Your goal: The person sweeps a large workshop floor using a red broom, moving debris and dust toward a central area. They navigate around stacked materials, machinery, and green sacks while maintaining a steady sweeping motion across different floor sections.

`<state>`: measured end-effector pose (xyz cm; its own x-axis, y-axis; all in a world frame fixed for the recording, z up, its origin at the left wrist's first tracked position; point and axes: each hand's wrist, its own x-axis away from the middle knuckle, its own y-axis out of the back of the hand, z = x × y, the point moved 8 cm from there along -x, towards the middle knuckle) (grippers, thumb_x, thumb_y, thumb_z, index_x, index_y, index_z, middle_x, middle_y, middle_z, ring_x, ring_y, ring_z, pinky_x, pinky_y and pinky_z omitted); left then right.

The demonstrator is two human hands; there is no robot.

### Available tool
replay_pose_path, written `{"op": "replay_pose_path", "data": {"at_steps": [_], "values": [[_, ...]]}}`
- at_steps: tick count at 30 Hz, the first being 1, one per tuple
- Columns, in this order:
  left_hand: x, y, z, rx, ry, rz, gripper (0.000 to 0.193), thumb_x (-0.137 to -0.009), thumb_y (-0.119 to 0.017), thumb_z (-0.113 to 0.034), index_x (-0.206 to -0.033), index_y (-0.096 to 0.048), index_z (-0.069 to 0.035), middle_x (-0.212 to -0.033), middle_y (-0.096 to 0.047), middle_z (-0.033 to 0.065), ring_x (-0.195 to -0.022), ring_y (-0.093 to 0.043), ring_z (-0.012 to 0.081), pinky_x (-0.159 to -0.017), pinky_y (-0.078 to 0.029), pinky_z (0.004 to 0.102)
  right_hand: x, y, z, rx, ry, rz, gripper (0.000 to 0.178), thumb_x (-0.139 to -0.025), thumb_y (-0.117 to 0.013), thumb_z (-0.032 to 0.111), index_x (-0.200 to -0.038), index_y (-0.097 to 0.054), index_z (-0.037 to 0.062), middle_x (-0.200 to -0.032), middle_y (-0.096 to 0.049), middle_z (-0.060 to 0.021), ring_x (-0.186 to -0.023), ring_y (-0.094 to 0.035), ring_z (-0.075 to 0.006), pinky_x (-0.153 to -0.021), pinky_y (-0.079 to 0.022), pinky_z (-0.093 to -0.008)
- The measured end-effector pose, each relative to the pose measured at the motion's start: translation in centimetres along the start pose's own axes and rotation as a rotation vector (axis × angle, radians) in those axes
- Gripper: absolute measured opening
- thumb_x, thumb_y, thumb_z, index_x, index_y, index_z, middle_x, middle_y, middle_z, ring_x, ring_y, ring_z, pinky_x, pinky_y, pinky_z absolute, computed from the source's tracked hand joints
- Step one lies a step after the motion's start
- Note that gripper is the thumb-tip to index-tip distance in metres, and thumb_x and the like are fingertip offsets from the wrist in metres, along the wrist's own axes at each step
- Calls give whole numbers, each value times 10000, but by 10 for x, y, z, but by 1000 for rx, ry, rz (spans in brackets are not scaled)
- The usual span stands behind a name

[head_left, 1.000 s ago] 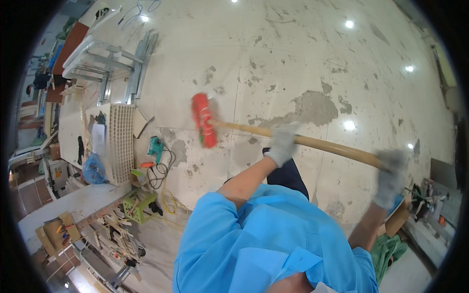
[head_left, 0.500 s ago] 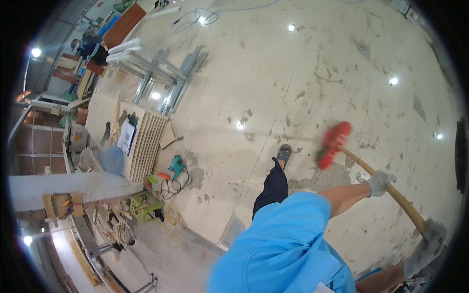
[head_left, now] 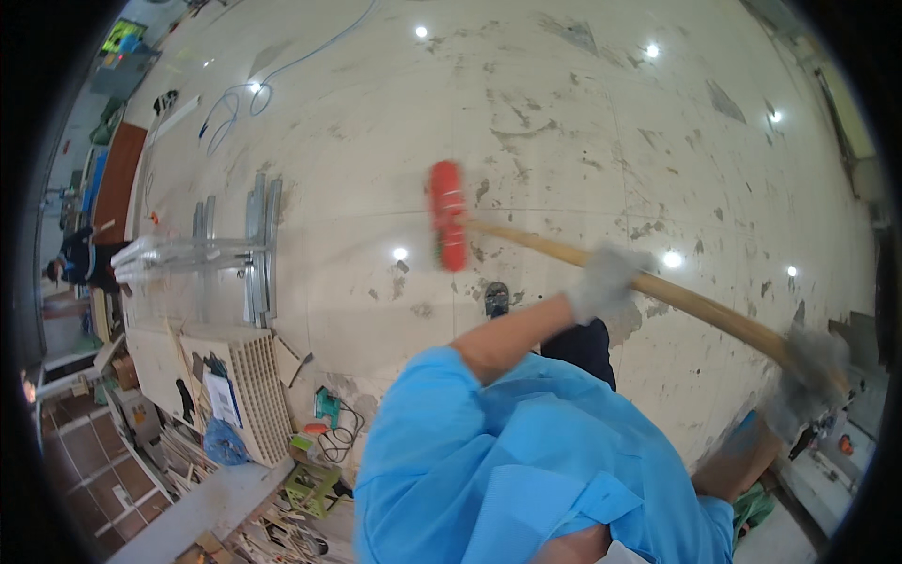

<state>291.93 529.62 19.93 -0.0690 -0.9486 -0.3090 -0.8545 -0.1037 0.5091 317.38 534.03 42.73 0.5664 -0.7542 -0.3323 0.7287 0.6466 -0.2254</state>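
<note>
A broom with a red head [head_left: 448, 211] and a long wooden handle [head_left: 700, 308] slants across the view, its head over the pale floor left of the middle. Partway along the handle, my gloved left hand [head_left: 603, 282] is closed round the wood. Close to the handle's far right end, my right hand [head_left: 810, 376], also in a grey-white glove, is wrapped round it and blurred by motion. Below the broom head one of my dark shoes [head_left: 497, 299] stands on the floor [head_left: 564, 122].
Metal frame parts [head_left: 261, 249] stand on the left, near another person [head_left: 83, 258] in dark clothes. Below them are a slatted cream stack [head_left: 261, 390], a teal power tool [head_left: 327, 404] with its cord and a green stool [head_left: 312, 487]. A blue hose [head_left: 310, 58] lies at the back.
The broom has swung left across the view, with both hands still gripping the handle. My view has turned, and the metal frames and the power tool appear shifted.
</note>
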Motion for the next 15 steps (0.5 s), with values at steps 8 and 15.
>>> {"op": "replay_pose_path", "data": {"at_steps": [8,15], "values": [[24,27,263,-362,609,308,429,-785,-612,-44,-1192,-666,-169,-1016,-695,178,-975,-655,344,-838,-505,425,-90,27,-295,81,-477,-92,115,-971,-576,144,-940,-622,43,-973,-663,-90,-993,-640,-214,-931,-483,-375],[-297,-191,159,80,273,170,412,-776,-612,-39,-1161,-664,-177,-948,-677,173,-940,-614,377,-900,-450,470,-197,277,-84,735,-294,-40,306,-1002,-484,268,-1057,-620,0,-1062,-627,-150,-1017,-605,-252,-983,-462,-390]]}}
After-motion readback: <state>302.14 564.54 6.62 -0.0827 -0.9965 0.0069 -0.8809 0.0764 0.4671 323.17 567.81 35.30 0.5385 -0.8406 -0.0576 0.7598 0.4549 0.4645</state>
